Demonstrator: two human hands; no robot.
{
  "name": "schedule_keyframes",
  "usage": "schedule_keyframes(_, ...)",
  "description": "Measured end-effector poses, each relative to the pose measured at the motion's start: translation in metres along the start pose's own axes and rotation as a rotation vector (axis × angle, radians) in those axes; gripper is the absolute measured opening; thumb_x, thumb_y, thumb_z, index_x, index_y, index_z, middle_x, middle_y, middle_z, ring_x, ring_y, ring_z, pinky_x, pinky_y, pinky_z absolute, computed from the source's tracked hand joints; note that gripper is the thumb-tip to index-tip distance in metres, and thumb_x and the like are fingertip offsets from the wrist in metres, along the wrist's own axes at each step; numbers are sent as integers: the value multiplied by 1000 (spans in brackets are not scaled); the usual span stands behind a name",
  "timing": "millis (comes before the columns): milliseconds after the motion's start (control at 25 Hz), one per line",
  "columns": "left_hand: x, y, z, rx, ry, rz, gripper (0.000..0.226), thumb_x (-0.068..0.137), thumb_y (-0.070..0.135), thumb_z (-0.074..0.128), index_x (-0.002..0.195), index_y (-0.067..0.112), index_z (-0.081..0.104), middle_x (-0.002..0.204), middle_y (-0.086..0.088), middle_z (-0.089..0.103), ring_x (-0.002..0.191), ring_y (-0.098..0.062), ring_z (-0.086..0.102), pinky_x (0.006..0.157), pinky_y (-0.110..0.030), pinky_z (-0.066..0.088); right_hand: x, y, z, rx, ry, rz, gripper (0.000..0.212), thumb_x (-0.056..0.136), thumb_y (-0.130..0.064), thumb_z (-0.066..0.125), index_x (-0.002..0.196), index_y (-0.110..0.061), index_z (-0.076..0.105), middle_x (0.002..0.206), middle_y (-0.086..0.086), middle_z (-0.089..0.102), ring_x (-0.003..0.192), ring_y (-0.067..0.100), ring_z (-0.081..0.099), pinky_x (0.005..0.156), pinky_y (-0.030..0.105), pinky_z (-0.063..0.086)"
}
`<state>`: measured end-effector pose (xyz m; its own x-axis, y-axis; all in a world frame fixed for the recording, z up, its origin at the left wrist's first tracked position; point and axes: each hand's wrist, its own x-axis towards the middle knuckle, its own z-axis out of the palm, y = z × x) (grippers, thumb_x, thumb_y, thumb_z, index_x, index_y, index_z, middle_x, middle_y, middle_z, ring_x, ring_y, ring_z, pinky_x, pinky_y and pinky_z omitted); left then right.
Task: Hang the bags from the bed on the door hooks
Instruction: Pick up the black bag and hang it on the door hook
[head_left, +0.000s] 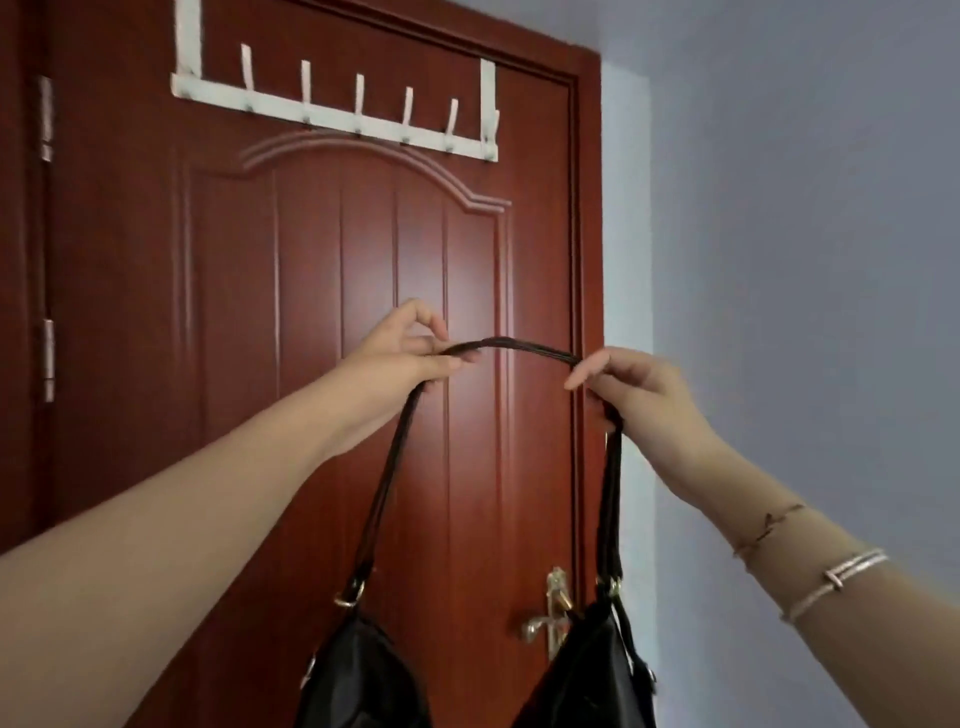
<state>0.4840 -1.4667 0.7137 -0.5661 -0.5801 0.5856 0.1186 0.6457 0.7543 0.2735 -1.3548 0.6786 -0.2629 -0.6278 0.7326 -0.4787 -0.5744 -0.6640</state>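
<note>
A black bag (363, 675) hangs from dark brown straps (519, 347) that I hold up in front of a red-brown door (311, 286). My left hand (405, 348) pinches the straps at their left end, and my right hand (634, 389) grips them at the right end. The straps arch between the two hands. A white over-door hook rack (332, 117) with several empty hooks sits high on the door, well above both hands. The bag's lower part is cut off by the frame's bottom edge.
A brass door handle (550, 613) shows between the two halves of the bag. Door hinges (47, 119) run down the left edge. A pale grey-blue wall (805, 260) fills the right side. Bracelets circle my right wrist (831, 582).
</note>
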Motion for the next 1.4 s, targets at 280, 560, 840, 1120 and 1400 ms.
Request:
schedule_keyframes(280,86,32,-117,459,477,318,29,85,-11,56,70,6,73,70,-1,70,53,-1,64,60,-15,58,181,-5,104,60,-51,-317,40,90,1,43,72,-22,70,83,1,64,52,4,50,45,9,35)
schedule_keyframes(560,140,45,-206,725,641,315,37,86,-3,61,117,15,69,94,-7,70,65,-7,61,57,-7,52,296,-34,194,12,-23,-527,44,85,6,36,78,-31,61,91,-2,61,71,18,57,56,21,43)
schedule_keyframes(840,175,30,-314,1033,557,249,67,88,-2,58,143,33,42,155,4,36,127,-11,47,85,-7,42,368,-27,299,-73,50,-578,44,77,5,38,103,-29,52,106,2,59,75,20,53,65,30,46)
schedule_keyframes(1120,216,54,-424,1101,680,361,54,93,4,47,135,37,47,140,1,43,100,-20,57,68,-8,46,443,-82,368,-236,113,-740,51,70,4,37,107,-29,49,104,-8,49,82,15,56,74,41,50)
schedule_keyframes(1400,251,52,-450,969,836,118,39,90,17,47,116,44,57,140,-12,36,101,-24,37,87,-32,31,480,-107,412,-277,41,-562,24,82,-4,36,101,-14,47,87,8,51,68,28,53,54,32,40)
